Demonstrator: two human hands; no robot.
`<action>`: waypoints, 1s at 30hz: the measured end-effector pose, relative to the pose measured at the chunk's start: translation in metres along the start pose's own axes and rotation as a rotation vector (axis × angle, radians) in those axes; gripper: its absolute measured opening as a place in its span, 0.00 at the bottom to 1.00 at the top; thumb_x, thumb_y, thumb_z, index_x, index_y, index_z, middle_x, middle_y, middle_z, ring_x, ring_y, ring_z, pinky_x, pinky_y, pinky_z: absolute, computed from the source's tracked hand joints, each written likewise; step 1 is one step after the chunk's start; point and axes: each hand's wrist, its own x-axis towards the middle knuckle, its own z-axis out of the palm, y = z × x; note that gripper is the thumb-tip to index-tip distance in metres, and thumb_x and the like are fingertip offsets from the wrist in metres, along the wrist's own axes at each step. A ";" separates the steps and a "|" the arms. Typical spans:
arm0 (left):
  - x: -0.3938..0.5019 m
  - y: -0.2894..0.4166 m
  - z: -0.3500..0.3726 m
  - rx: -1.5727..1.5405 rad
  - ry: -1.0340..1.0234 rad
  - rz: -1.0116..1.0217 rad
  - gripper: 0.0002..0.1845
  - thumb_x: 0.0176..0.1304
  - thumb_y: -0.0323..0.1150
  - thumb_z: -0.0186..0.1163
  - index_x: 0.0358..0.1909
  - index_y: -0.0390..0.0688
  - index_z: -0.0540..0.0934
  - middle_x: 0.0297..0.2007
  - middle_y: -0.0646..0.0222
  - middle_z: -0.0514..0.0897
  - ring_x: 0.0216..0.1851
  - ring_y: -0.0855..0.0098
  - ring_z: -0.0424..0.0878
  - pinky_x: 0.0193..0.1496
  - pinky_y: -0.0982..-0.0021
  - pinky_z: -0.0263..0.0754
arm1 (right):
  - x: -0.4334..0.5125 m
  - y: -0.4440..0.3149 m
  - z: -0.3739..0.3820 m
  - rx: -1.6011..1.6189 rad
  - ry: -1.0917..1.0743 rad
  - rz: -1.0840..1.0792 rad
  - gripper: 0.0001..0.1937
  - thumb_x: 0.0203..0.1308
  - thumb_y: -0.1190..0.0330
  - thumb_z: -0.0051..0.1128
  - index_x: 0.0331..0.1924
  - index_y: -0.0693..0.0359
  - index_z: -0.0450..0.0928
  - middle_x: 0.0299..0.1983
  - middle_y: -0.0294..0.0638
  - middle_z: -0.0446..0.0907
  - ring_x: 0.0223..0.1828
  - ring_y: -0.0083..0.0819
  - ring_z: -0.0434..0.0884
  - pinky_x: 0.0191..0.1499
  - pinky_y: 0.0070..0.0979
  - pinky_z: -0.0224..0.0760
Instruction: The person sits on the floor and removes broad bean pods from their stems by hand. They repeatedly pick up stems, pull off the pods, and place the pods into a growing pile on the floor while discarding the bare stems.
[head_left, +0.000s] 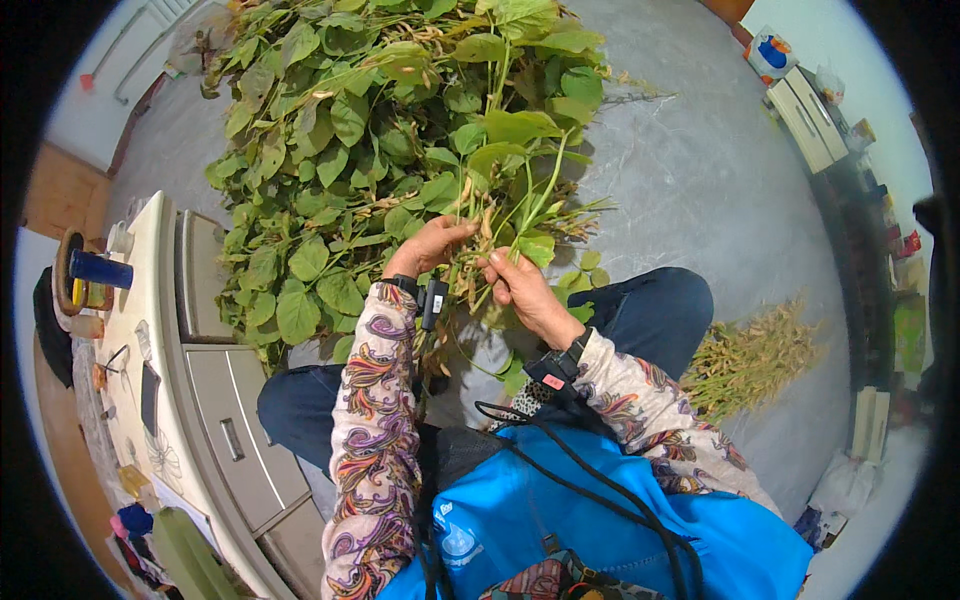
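Observation:
In front of me lies a large heap of leafy bean plants (330, 187), likely soybean, with green and yellowing leaves and pale pods. My right hand (529, 296) pinches green stems (551, 180) of one plant between thumb and fingers. Close beside it on the left, my left hand (435, 244) has its fingertips on the dry, tan bean pods (486, 225) of that plant. Leaves and stems partly hide the left fingertips. Both hands are above the near edge of the heap, between my bent knees.
A bundle of pod-laden stalks (754, 360) lies on the grey floor (705, 187) beyond my right knee. To the left stands a cream cabinet (240, 435) with a phone (150, 397) and a blue cylinder (101, 268) on top. Another low cabinet (806, 120) is by the right wall.

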 end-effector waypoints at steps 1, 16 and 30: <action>-0.001 0.002 0.002 0.053 0.066 0.020 0.12 0.60 0.38 0.56 0.41 0.42 0.73 0.33 0.74 0.75 0.31 0.78 0.71 0.29 0.75 0.69 | -0.004 0.001 0.001 -0.025 -0.003 0.008 0.14 0.65 0.59 0.42 0.37 0.62 0.71 0.23 0.29 0.67 0.15 0.14 0.61 0.17 0.11 0.52; 0.013 0.018 0.031 0.162 0.330 0.201 0.10 0.60 0.35 0.56 0.36 0.38 0.73 0.26 0.74 0.75 0.23 0.80 0.69 0.25 0.77 0.64 | -0.039 0.007 -0.002 -0.288 -0.018 0.184 0.15 0.66 0.59 0.38 0.32 0.60 0.72 0.20 0.28 0.63 0.14 0.15 0.58 0.16 0.14 0.51; 0.013 0.021 0.044 0.325 0.379 0.552 0.11 0.59 0.32 0.55 0.38 0.34 0.75 0.28 0.68 0.78 0.22 0.78 0.70 0.22 0.74 0.65 | -0.054 -0.001 0.002 -0.371 0.067 0.087 0.15 0.66 0.59 0.38 0.31 0.60 0.70 0.18 0.27 0.62 0.14 0.14 0.56 0.16 0.13 0.47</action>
